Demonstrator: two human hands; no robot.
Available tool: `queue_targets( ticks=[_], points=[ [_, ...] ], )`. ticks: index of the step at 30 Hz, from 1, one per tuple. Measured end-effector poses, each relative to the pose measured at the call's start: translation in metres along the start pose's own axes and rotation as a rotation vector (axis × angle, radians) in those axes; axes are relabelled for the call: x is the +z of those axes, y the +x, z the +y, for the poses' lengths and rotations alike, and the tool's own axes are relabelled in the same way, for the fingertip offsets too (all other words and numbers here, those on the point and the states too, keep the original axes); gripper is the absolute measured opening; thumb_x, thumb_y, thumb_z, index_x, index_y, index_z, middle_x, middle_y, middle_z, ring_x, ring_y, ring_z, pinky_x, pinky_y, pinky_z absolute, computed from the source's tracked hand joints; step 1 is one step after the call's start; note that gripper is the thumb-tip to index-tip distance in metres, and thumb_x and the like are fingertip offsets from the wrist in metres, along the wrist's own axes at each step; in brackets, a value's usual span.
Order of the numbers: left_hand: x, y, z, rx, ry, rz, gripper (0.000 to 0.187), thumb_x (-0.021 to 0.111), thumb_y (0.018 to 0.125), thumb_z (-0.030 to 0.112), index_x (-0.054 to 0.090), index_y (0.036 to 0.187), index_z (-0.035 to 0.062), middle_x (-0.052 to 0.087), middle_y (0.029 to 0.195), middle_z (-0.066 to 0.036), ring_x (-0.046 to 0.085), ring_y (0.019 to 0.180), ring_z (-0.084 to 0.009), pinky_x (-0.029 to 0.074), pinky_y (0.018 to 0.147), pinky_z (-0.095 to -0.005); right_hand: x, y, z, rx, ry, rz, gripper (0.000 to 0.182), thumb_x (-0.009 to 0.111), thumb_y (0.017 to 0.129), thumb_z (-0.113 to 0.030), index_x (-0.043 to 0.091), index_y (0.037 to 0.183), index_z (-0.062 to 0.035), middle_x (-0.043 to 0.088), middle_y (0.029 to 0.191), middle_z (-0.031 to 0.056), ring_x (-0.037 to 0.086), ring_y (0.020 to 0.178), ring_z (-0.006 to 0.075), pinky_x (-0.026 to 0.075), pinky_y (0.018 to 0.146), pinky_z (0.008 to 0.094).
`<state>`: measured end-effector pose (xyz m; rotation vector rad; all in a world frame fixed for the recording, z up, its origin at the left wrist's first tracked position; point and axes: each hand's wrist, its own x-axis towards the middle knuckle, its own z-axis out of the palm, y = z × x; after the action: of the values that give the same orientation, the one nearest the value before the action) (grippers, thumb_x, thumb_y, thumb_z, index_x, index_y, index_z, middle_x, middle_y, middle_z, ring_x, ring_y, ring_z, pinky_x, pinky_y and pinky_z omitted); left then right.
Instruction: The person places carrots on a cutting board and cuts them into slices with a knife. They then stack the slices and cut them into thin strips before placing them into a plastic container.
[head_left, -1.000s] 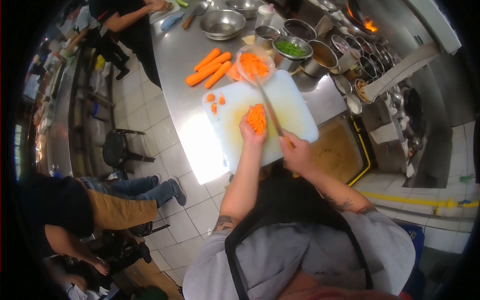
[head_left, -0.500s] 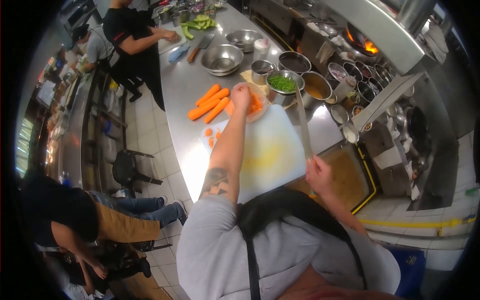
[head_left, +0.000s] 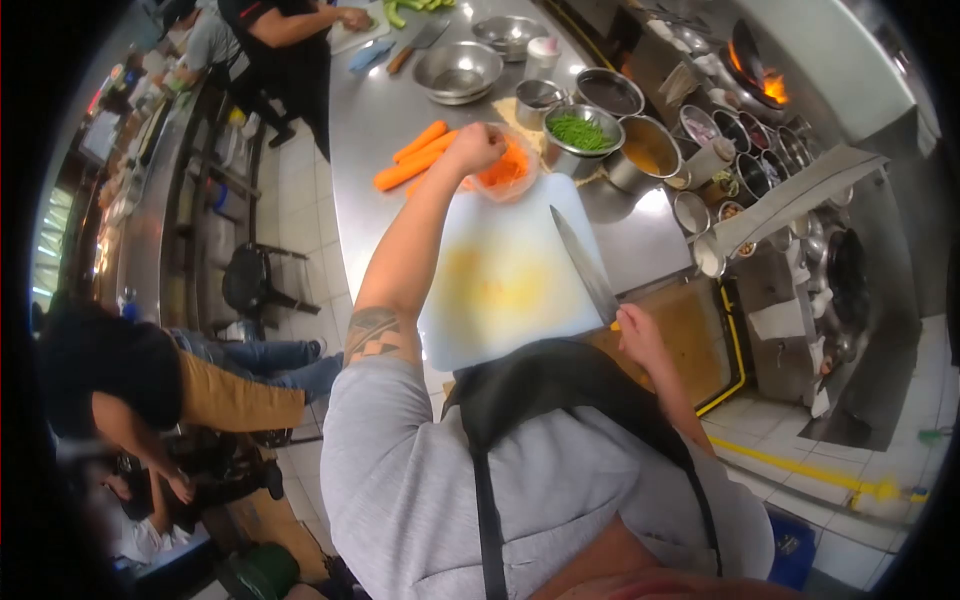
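My right hand (head_left: 640,332) is closed round the handle of a long knife (head_left: 582,262), whose blade slants over the right part of a white cutting board (head_left: 490,300) with yellow stains. My left hand (head_left: 476,149) is closed at the upper left rim of a clear bowl (head_left: 532,178) of shredded carrot (head_left: 507,165); what its fingers hold, if anything, is hidden. Whole carrots (head_left: 400,174) lie left of the bowl, partly behind my left wrist.
Beyond the board stand a bowl of chopped greens (head_left: 580,131), a pot of brown liquid (head_left: 648,150), metal bowls (head_left: 458,72) and a cleaver (head_left: 428,36). Co-workers (head_left: 275,30) stand at the left. Flames (head_left: 774,86) rise from a wok at the upper right.
The knife has come down from beside the greens to over the board. My left hand has shifted from over the bowl toward its far left rim. The view has shifted too.
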<state>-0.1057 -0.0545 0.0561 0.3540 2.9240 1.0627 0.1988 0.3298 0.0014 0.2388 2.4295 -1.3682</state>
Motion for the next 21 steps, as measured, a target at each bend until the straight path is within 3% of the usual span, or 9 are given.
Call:
queue_targets(
  ticks=[2,3,5,8,11,12,15,18,21],
  points=[
    [-0.005,-0.045,-0.004,-0.152,-0.133,-0.179,0.021,0.068,0.089,0.020,0.079,0.098,0.0046,0.078,0.100,-0.020,0.075,0.097,-0.0372,0.058,0.093,-0.0457,0.001,0.000,-0.004,0.027,0.043,-0.006,0.037,0.056,0.106,-0.015,0.062,0.139,0.0011,0.075,0.097,0.0130,0.068,0.074,0.0185,0.056,0.074,0.0348],
    [0.004,-0.064,-0.014,-0.148,-0.086,-0.164,0.025,0.068,0.090,0.020,0.076,0.108,0.0038,0.077,0.108,-0.021,0.074,0.104,-0.0367,0.056,0.097,-0.0446,0.003,0.001,-0.006,0.043,0.066,-0.007,0.038,0.056,0.106,-0.014,0.062,0.140,0.0014,0.075,0.098,0.0139,0.069,0.077,0.0200,0.057,0.078,0.0361],
    [0.034,-0.100,-0.043,-0.133,0.011,-0.139,0.041,0.068,0.092,0.020,0.071,0.128,0.0021,0.074,0.123,-0.022,0.070,0.117,-0.0358,0.053,0.105,-0.0422,0.008,0.022,0.025,-0.116,-0.032,0.012,0.040,0.056,0.104,-0.011,0.063,0.142,0.0001,0.075,0.100,0.0160,0.070,0.084,0.0228,0.057,0.085,0.0374],
    [0.091,-0.142,-0.060,0.097,0.110,0.146,0.067,0.068,0.093,0.020,0.048,0.153,-0.0013,0.054,0.153,-0.026,0.052,0.142,-0.0386,0.042,0.119,-0.0470,0.013,0.037,0.031,-0.172,-0.125,0.046,0.040,0.057,0.102,-0.010,0.066,0.140,-0.0029,0.075,0.105,0.0193,0.071,0.094,0.0282,0.056,0.091,0.0390],
    [0.098,-0.173,-0.023,-0.066,-0.041,0.184,0.079,0.068,0.094,0.022,0.034,0.161,-0.0026,0.036,0.166,-0.028,0.035,0.155,-0.0402,0.030,0.127,-0.0563,0.016,0.053,0.034,-0.264,-0.201,0.121,0.040,0.061,0.100,-0.013,0.069,0.138,-0.0063,0.075,0.111,0.0226,0.071,0.100,0.0349,0.056,0.093,0.0415],
    [0.100,-0.185,-0.016,-0.135,-0.042,0.189,0.072,0.066,0.097,0.022,0.039,0.159,-0.0016,0.033,0.169,-0.025,0.031,0.157,-0.0408,0.025,0.127,-0.0624,0.018,0.057,0.038,-0.311,-0.224,0.151,0.040,0.062,0.099,-0.014,0.069,0.138,-0.0075,0.074,0.113,0.0238,0.071,0.102,0.0374,0.056,0.093,0.0425],
    [0.101,-0.232,-0.015,-0.092,0.343,-0.065,0.065,0.061,0.099,0.018,0.042,0.158,-0.0005,0.037,0.169,-0.020,0.029,0.159,-0.0402,0.022,0.129,-0.0602,0.025,0.051,0.029,-0.393,-0.371,0.207,0.041,0.067,0.097,-0.019,0.071,0.137,-0.0099,0.073,0.112,0.0245,0.069,0.102,0.0413,0.055,0.092,0.0448],
    [0.097,-0.277,-0.016,0.094,0.197,-0.237,0.061,0.058,0.101,0.018,0.043,0.158,0.0015,0.041,0.167,-0.019,0.029,0.158,-0.0421,0.018,0.128,-0.0654,0.036,0.043,0.015,-0.428,-0.361,0.132,0.041,0.069,0.096,-0.020,0.072,0.136,-0.0114,0.072,0.106,0.0234,0.068,0.101,0.0414,0.054,0.091,0.0450],
    [0.098,-0.307,-0.015,0.057,-0.077,-0.160,0.060,0.059,0.100,0.019,0.046,0.156,0.0014,0.043,0.165,-0.021,0.027,0.159,-0.0406,0.017,0.127,-0.0683,0.053,0.025,-0.002,-0.394,-0.392,-0.016,0.041,0.070,0.096,-0.020,0.072,0.136,-0.0115,0.071,0.103,0.0223,0.068,0.100,0.0406,0.055,0.091,0.0443]
  ],
)
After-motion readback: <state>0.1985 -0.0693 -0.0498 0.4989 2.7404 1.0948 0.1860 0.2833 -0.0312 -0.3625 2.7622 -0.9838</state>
